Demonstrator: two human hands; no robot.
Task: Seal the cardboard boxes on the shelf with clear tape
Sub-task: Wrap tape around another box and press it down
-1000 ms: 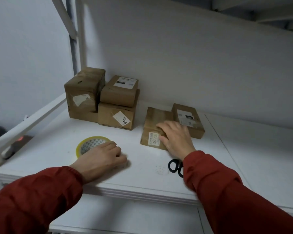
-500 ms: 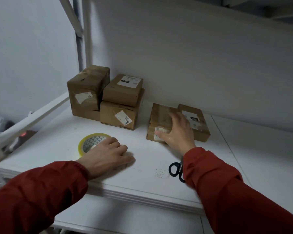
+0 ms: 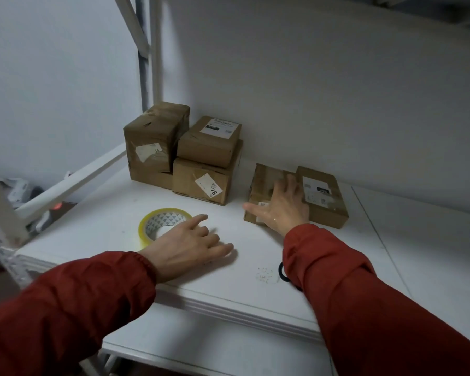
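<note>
L hand (image 3: pixel 190 245): fingers loose, spread, holding nothing, resting on shelf (image 3: pixel 391 253), partly over tape (image 3: pixel 160 219) rim. Scissors (image 3: pixel 282 272) handle peeks from under R sleeve (image 3: pixel 337 267). R hand (image 3: pixel 281 210): wide, flat on flat box (image 3: pixel 263 180), which touches 2nd box (image 3: pixel 323 196). Stack (image 3: pixel 190 158) of taped boxes back-left.

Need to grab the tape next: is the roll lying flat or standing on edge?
Lying flat: the tape roll shows its round opening facing up on the shelf.
</note>
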